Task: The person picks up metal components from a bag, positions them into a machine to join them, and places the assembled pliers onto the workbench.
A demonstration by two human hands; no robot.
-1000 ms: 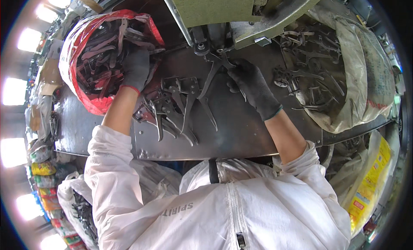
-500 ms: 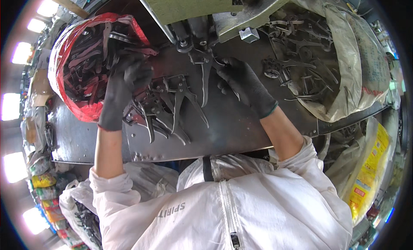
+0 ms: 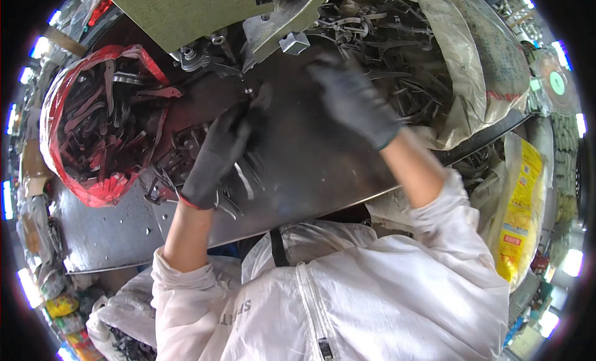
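Has a pile of plier-like metal tools (image 3: 186,142) lying on the desk (image 3: 310,193), partly hidden by the left hand (image 3: 220,146) and close beside a red-rimmed plastic bag (image 3: 105,192); shows pale curved handles (image 3: 244,181) splayed out past the wrist toward the front edge. Holds the left hand, in a dark grey glove, over this pile, with fingertips near the machine's metal tooling (image 3: 195,58). Cannot tell whether those fingers are closed on anything. Has the right hand (image 3: 357,106), gloved alike, above the desk near a pale woven sack (image 3: 462,44), too blurred to tell fingers spread from gathered or to make out anything held.

Works on a dark metal surface, smooth and faintly shiny, with a seam and scattered bright specks toward the left. Has flat levers (image 3: 99,137) heaped in the red-rimmed bag, curved metal levers (image 3: 397,44) in the mouth of the sack, and an olive-green machine (image 3: 192,16) overhanging the far side, with a shiny block (image 3: 295,44) at its lower edge.

Farther out, shows a yellow-and-white bag (image 3: 521,205) low at the right, a whitish bag (image 3: 127,302) low at the left, coloured bundles (image 3: 62,305) along the left rim, a round fan-like thing (image 3: 554,82) beyond the sack, and bright windows or lamps (image 3: 571,261) at both sides.
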